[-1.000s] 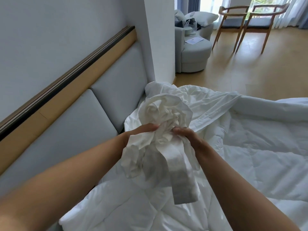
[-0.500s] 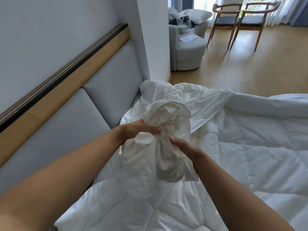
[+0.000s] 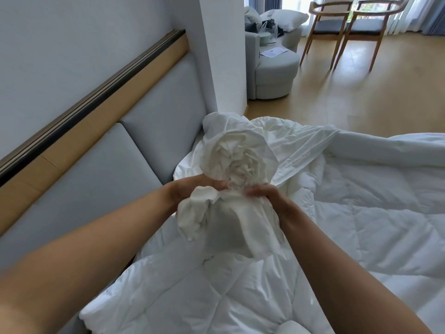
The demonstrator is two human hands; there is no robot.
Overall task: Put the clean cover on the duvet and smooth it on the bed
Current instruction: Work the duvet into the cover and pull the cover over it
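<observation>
The duvet cover [image 3: 237,160] is gathered into a tight white bunch and held up over the duvet [image 3: 361,225], near the head edge of the bed and close to its far corner. The bunch's long axis runs roughly up and down in the head view. A rosette of crumpled folds sits at the top, turned towards the camera, and a loose tail hangs below the hands onto the quilting. From the top of the bunch a smoother stretch of the cover runs off to the right, along the far edge of the bed.

The quilted duvet lies rumpled across the bed beneath it. The padded grey headboard [image 3: 144,141] stands just beside the bunch on the left, under a wooden rail [image 3: 115,97], and a white wall column [image 3: 224,56] rises just behind it. Well apart, on the wooden floor [image 3: 361,97], are a rounded grey armchair [image 3: 274,73] carrying a pillow [image 3: 286,19] and a sheet of paper [image 3: 274,52], and two wooden chairs [image 3: 349,30].

Both bare forearms reach forward from the lower corners and meet at the neck of the bunch. The left hand [image 3: 192,189] has its fingers curled round the gathered fabric from the left. The right hand [image 3: 267,196] pinches the same neck from the right, fingers bent onto the cloth.
</observation>
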